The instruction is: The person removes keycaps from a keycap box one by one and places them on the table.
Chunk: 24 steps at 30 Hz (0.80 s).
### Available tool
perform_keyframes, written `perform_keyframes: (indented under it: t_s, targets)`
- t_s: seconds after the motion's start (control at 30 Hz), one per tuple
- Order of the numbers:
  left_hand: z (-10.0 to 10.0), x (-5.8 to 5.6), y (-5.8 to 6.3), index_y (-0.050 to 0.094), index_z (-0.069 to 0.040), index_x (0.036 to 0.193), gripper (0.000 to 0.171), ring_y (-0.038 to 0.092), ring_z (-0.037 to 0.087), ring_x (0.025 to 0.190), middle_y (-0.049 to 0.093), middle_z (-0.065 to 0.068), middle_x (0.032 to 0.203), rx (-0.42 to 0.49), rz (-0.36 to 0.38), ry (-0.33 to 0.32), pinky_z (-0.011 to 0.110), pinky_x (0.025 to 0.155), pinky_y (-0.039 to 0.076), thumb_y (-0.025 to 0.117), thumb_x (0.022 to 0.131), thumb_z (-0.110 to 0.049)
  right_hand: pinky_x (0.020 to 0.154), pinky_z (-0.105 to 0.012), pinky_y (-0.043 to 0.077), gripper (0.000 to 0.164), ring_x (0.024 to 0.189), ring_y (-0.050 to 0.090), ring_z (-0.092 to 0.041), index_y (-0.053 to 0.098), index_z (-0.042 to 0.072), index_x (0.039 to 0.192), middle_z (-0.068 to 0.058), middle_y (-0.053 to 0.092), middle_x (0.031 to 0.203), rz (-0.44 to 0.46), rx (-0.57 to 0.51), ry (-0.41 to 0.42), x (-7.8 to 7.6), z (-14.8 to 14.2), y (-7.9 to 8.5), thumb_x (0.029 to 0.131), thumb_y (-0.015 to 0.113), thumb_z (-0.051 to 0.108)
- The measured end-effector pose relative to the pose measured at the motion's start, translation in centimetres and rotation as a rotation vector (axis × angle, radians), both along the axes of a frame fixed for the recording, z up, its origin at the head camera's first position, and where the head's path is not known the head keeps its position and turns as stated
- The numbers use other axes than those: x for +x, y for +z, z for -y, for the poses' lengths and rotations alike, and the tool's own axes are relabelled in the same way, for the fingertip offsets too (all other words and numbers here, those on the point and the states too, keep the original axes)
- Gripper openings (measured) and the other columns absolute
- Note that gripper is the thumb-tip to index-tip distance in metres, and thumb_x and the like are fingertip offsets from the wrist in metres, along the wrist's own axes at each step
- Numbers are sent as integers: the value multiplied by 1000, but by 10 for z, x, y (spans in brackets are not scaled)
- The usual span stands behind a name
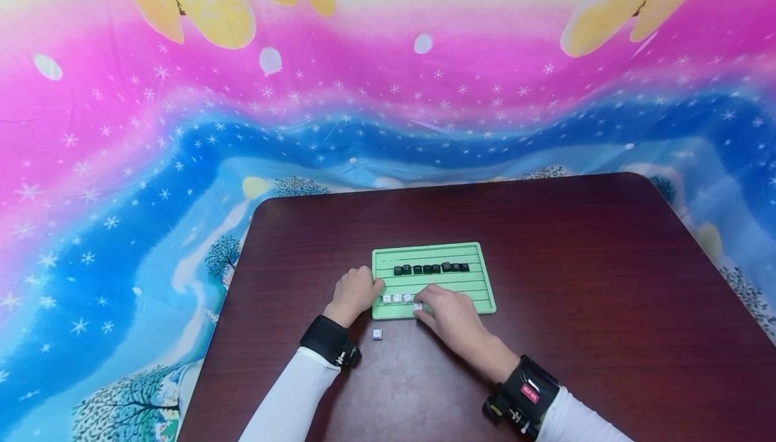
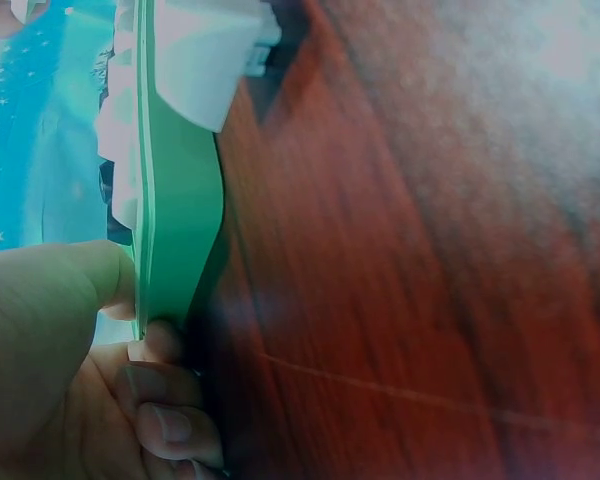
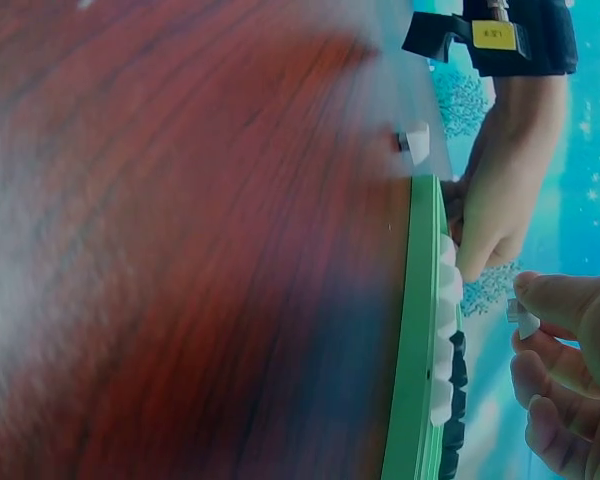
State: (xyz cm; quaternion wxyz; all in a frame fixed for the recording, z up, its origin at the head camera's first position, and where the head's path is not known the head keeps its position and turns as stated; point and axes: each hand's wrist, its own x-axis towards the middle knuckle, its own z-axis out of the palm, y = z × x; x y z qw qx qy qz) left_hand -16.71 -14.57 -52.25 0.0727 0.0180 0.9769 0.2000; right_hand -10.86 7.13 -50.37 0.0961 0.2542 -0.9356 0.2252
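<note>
The left hand (image 1: 353,295) is gripping the green tray (image 1: 481,288) by its left edge. The right hand (image 1: 451,315) is pinching one white keycap (image 3: 527,322); the red wrist label (image 1: 529,393) is looking unreadable.

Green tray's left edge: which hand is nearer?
Left. The left hand grips that left edge; the right hand is farther right along the green tray, holding a white keycap.

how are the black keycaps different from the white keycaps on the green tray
The black keycaps sit toward the tray's far side, the white keycaps toward its near side. The black keycaps form a longer row than the visible white keycaps. Both sets stand in rows along the green tray.
</note>
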Motion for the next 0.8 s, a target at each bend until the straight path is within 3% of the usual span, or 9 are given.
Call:
perform_keyframes:
  t_s: [0.4, 0.8]
  targets:
    - [1, 0, -1, 39, -15, 62, 38, 33, 16, 48, 31, -2, 56, 0, 7, -7, 30, 48, 28, 56, 94, -26, 66, -31, 56, 20, 86, 72, -11, 76, 19, 102, 6, 74, 100, 10, -6, 13, 6, 9, 0, 84, 81, 27]
    - [1, -1, -1, 40, -15, 63, 37, 34, 17, 49, 32, -2, 57, -6, 1, -8, 30, 48, 29, 56, 94, -26, 62, -26, 52, 16, 80, 69, -9, 74, 21, 98, 8, 72, 96, 23, 16, 35, 10, 18, -4, 85, 79, 29]
